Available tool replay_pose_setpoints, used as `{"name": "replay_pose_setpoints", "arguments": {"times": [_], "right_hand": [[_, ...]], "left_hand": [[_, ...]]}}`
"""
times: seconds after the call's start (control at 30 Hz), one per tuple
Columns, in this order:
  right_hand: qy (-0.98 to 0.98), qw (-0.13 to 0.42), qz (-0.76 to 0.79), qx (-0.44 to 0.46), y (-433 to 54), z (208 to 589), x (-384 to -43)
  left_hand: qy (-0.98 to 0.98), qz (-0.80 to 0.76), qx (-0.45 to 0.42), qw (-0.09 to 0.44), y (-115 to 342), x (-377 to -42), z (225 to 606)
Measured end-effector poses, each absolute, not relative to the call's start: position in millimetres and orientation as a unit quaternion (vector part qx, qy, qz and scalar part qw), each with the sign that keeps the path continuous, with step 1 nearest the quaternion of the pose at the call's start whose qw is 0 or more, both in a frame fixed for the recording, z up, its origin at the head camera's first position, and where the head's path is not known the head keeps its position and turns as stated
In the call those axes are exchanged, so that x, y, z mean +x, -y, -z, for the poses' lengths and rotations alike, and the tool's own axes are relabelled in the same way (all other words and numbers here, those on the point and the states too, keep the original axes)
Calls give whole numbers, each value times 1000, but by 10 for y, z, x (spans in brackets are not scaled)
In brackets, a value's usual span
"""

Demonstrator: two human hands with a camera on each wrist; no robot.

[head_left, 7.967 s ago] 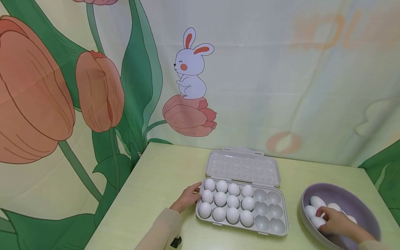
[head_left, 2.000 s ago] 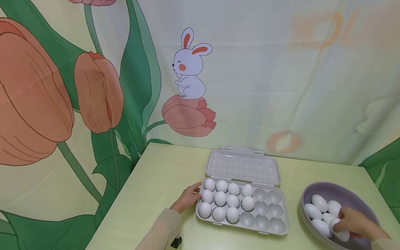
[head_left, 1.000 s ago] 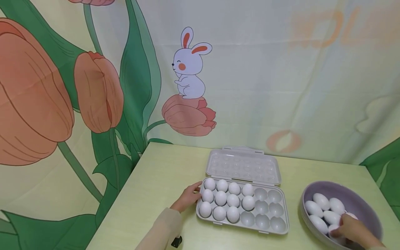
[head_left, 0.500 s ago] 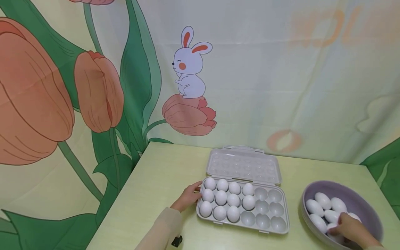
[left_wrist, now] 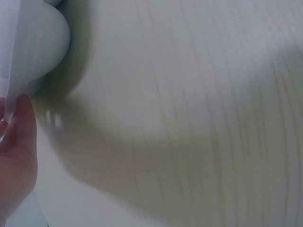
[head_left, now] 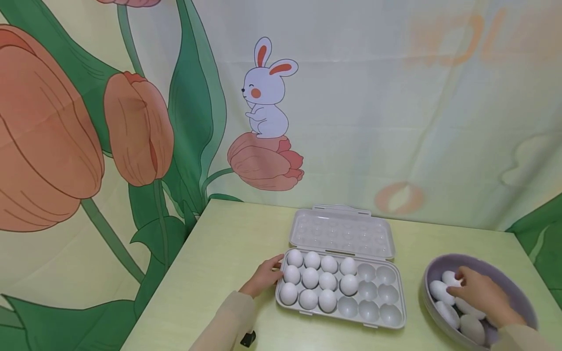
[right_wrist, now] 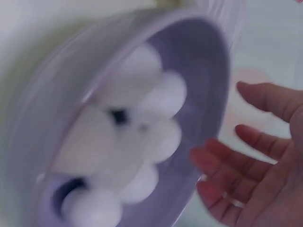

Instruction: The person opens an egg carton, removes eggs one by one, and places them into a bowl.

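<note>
"Eleven white eggs (head_left: pixel 327 281) sit in the grey tray (head_left: pixel 368 291), lower middle of the head view. They fill the three leftmost columns and the two upper wells of the fourth."

"And the lid (head_left: pixel 342 231)?"

"Folded back behind the tray, lying inside up, dimples showing."

"What about the hands?"

"The left hand (head_left: pixel 263 279) pinches the tray's left edge; the left wrist view shows the rim between its fingertips. The right hand (head_left: pixel 480 295) is over the purple bowl (head_left: pixel 474 263) at lower right, released, fingers spread in the right wrist view."

"Anything in that bowl?"

"More eggs, heaped together, at least five showing in the head view. The hand hides part of the pile, and the right wrist view is too blurred for counting."

"The rest?"

"A pale yellow bench (head_left: pixel 228 239) under it all. Behind hangs a printed cloth (head_left: pixel 351 136): big tulips (head_left: pixel 139 129) on the left, a white rabbit (head_left: pixel 269 107) at upper middle, faint orange lettering (head_left: pixel 465 41) at upper right."
</note>
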State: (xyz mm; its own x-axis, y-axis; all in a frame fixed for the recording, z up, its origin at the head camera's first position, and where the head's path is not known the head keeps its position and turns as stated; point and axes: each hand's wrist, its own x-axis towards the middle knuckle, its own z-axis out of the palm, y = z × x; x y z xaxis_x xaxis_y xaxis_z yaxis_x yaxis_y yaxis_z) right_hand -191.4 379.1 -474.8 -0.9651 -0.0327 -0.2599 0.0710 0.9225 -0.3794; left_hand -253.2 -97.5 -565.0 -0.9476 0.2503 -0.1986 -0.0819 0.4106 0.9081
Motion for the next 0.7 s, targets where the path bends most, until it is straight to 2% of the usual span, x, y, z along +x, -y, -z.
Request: {"name": "replay_pose_setpoints", "arguments": {"times": [0.27,0.7], "right_hand": [[-962,43,252,-97,-3211,4840,-2043],[-937,28,305,-167,-2423,5406,-2150]], "left_hand": [[-827,-538,45,157,972,-2533,5666],[-823,-546,46,153,973,-2533,5662]]}}
